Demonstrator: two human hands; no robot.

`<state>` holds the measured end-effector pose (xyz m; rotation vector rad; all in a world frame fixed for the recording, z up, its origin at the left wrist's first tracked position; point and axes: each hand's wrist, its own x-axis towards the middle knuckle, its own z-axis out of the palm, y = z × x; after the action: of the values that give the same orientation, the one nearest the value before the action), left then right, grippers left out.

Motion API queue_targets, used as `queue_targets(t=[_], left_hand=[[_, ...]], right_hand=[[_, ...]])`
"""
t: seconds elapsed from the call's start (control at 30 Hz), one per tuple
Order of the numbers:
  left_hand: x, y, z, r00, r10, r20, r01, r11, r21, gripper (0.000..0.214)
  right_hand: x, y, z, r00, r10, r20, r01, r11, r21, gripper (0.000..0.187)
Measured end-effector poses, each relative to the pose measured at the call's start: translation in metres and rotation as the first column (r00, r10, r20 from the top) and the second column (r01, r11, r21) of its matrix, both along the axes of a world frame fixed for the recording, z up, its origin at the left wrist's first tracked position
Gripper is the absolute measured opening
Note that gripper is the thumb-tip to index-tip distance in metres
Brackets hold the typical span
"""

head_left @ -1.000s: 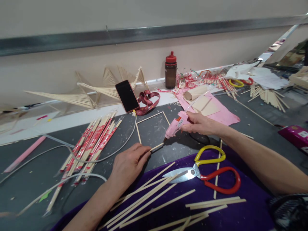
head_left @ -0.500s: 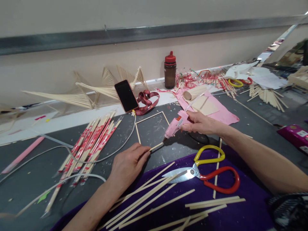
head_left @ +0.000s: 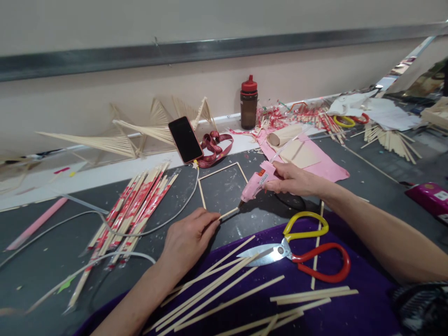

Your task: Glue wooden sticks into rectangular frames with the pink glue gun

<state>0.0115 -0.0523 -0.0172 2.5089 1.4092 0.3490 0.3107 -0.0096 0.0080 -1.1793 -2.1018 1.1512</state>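
Observation:
Between the thumb and fingers of my left hand is a thin wooden stick, its free end pointing right. My right hand grips a pink glue gun, whose nozzle is at the free end of that stick. Just beyond lies a frame of thin sticks on the dark table. Scissors with one yellow and one red handle lie partly open on purple cloth, close to loose wooden sticks.
Paper-wrapped chopsticks and a white cable lie at left. Behind are a phone, a fan-like stick structure, and a brown bottle with a red lid. Pink cloth lies at right, near a purple packet.
The whole view has shifted very slightly. Both hands, the stick and the glue gun keep practically the same positions relative to each other.

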Motion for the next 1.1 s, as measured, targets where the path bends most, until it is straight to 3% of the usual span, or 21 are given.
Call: queue_targets(t=[0.17,0.67,1.1], left_hand=[[0.0003,-0.0007,0.0003,1.0,0.0,0.009,0.0,1.0,-0.001,0.028],[0.0006,-0.0013,-0.0006,1.0,-0.018,0.004,0.018,1.0,0.008,0.026],[0.0012,-0.0032,0.0005,1.0,-0.005,-0.015,0.004,1.0,-0.023,0.026]], right_hand=[[0.0002,-0.0005,-0.0007,0.999,-0.018,0.051,0.018,1.0,0.011,0.025],[-0.0033,-0.002,-0.0025,1.0,0.003,0.001,-0.003,1.0,-0.004,0.024],[-0.0059,-0.0058,-0.0025,0.983,-0.09,0.161,0.077,0.993,0.085,0.031]])
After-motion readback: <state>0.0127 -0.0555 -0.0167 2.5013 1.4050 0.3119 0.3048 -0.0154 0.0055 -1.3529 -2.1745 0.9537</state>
